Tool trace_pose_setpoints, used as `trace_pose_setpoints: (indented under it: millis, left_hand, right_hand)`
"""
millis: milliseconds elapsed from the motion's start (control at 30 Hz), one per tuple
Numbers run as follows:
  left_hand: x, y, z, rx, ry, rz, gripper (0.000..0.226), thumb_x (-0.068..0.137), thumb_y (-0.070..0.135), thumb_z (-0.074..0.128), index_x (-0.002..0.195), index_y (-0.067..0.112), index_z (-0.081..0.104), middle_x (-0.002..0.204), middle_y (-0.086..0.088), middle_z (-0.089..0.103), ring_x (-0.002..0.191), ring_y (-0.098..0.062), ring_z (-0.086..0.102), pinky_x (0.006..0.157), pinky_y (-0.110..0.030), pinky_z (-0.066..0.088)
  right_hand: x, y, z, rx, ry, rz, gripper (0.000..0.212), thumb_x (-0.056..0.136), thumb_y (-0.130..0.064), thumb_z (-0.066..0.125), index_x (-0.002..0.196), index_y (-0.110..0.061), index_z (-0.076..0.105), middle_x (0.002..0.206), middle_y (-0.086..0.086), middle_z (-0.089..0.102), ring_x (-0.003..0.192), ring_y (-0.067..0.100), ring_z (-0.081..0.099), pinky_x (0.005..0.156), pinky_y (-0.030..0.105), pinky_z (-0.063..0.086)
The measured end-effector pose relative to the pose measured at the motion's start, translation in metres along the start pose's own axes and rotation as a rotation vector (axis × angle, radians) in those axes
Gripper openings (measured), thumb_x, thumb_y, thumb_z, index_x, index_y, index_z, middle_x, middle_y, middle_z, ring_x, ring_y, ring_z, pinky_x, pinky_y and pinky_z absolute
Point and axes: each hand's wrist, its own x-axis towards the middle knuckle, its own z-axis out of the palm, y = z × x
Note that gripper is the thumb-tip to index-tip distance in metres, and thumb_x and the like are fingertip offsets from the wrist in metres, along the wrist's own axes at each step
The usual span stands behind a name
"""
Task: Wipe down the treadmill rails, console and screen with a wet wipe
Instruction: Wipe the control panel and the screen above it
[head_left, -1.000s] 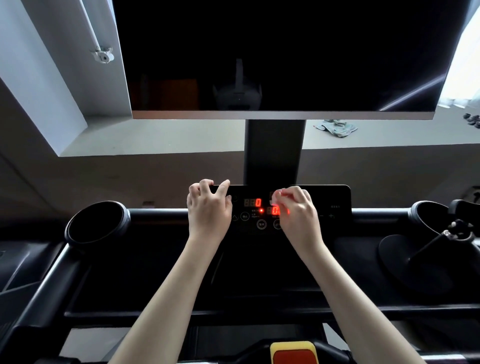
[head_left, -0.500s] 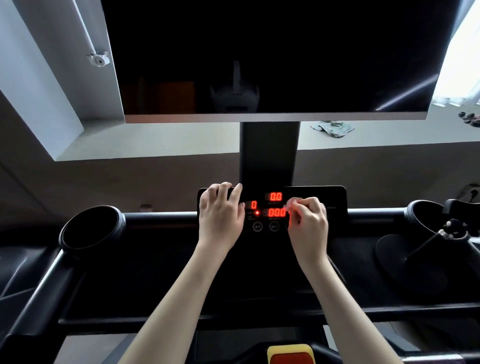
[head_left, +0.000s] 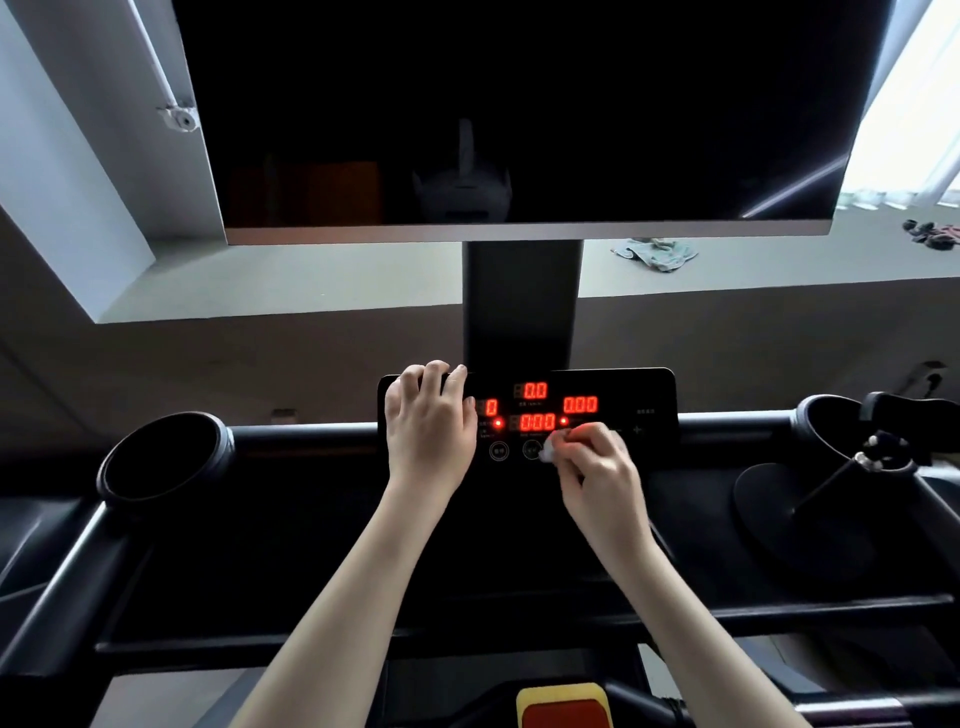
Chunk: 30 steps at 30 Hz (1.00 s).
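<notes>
1. Since a second ago, the right hand (head_left: 592, 467) has dropped from over the red readouts to the lower middle of the console (head_left: 649, 395), beside the round buttons.
2. Its fingertips pinch a small wadded wet wipe (head_left: 549, 453), pressed to the panel face. The wad is pale and partly lit red by the display.
3. All the red readouts are now uncovered, including the right-hand one that was hidden earlier.
4. The left hand (head_left: 431, 421) stays on the console's left end with its fingers bent over the top edge, holding on. It looks like a brace for the wiping.
5. The two hands are apart, with the readouts between them.
6. Judgement: the upper display strip looks covered and the wiping has moved to the button row. The right end of the console still looks unwiped, as does the part under the left hand.
7. Still to do, by position only: the big dark screen (head_left: 519, 104) above and the left rail (head_left: 78, 561). Neither hand is near either one.
8. Risk: wiping over the buttons may trigger one, since the panel is powered.
</notes>
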Motion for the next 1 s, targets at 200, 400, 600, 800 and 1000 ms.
trace_pose_setpoints:
  millis: [200,400,600,800,1000]
  left_hand:
    - [0.0,0.005,0.0,0.019,0.002,-0.007,0.035,0.082,0.015,0.072,0.115,0.006,0.066,0.111,-0.009,0.063,0.11,-0.035,0.055,0.097,-0.05,0.042]
    - [0.0,0.008,0.0,0.124,0.016,0.036,0.039,0.08,0.02,0.075,0.118,0.014,0.067,0.108,-0.012,0.064,0.104,-0.036,0.058,0.092,-0.051,0.045]
    - [0.0,0.017,0.002,0.154,0.018,0.002,0.035,0.079,0.023,0.077,0.113,0.014,0.071,0.107,-0.017,0.063,0.103,-0.04,0.059,0.09,-0.054,0.046]
    - [-0.001,0.028,0.002,0.087,-0.014,-0.044,0.034,0.089,0.02,0.066,0.121,0.008,0.064,0.12,-0.008,0.06,0.12,-0.029,0.051,0.103,-0.051,0.035]
    - [-0.003,0.035,0.006,0.115,0.0,-0.063,0.037,0.086,0.018,0.069,0.121,0.008,0.064,0.116,-0.009,0.062,0.115,-0.031,0.055,0.101,-0.054,0.037]
  right_hand:
    - [0.031,-0.004,0.005,-0.027,0.111,0.142,0.012,0.081,0.005,0.072,0.085,-0.006,0.076,0.089,0.005,0.063,0.081,0.028,0.058,0.073,0.031,0.051]
    - [0.062,0.012,-0.005,-0.045,0.163,0.14,0.017,0.081,0.006,0.068,0.078,-0.01,0.074,0.084,0.003,0.061,0.08,0.029,0.057,0.074,0.019,0.041]
    - [0.062,0.011,-0.003,-0.002,-0.017,-0.089,0.016,0.081,0.005,0.071,0.079,-0.01,0.074,0.086,0.001,0.062,0.082,0.024,0.056,0.073,0.025,0.047]
    - [0.065,0.018,-0.012,-0.006,0.132,0.071,0.019,0.077,0.011,0.069,0.075,-0.007,0.074,0.083,0.005,0.061,0.077,0.028,0.057,0.074,0.031,0.049]
    - [0.06,0.036,-0.02,-0.022,0.054,0.013,0.016,0.08,0.006,0.072,0.079,-0.01,0.074,0.086,0.001,0.061,0.082,0.025,0.057,0.069,0.024,0.047]
